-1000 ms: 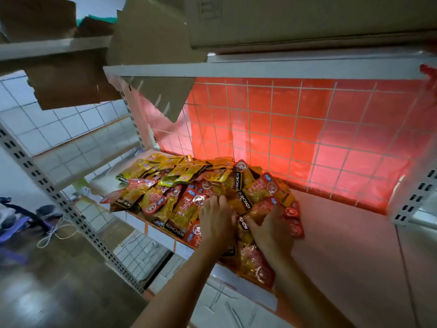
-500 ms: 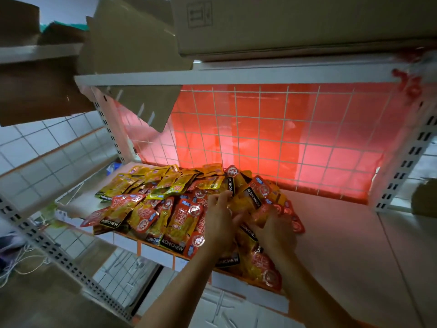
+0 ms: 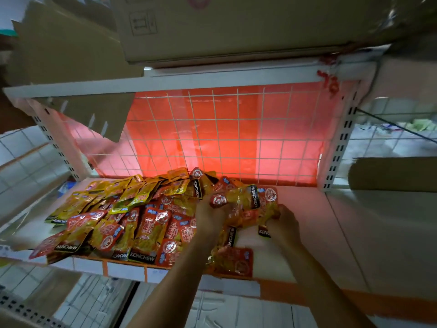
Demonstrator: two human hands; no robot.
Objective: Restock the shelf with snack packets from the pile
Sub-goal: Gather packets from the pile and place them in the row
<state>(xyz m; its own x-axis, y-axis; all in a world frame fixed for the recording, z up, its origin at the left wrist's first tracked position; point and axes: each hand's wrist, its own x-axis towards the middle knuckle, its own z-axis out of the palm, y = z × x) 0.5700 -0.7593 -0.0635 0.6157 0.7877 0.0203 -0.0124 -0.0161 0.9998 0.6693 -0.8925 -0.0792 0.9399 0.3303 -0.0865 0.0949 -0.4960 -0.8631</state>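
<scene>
Our left grip [image 3: 211,217] curls round one end of a bunch of glossy orange-and-yellow plastic snack packets [image 3: 248,202], and our right grip [image 3: 285,223] clasps the other end. We hold the bunch at the right edge of the loose pile [image 3: 123,221], which covers the left half of the white metal shelf [image 3: 331,233]. Behind it a white wire grid [image 3: 224,138] glows red, and a brown cardboard box [image 3: 236,31] sits on the board above.

Red/yellow snack pkts [image 3: 146,223] lie heaped, overlapping, on white shelf [image 3: 343,233] left half.
</scene>
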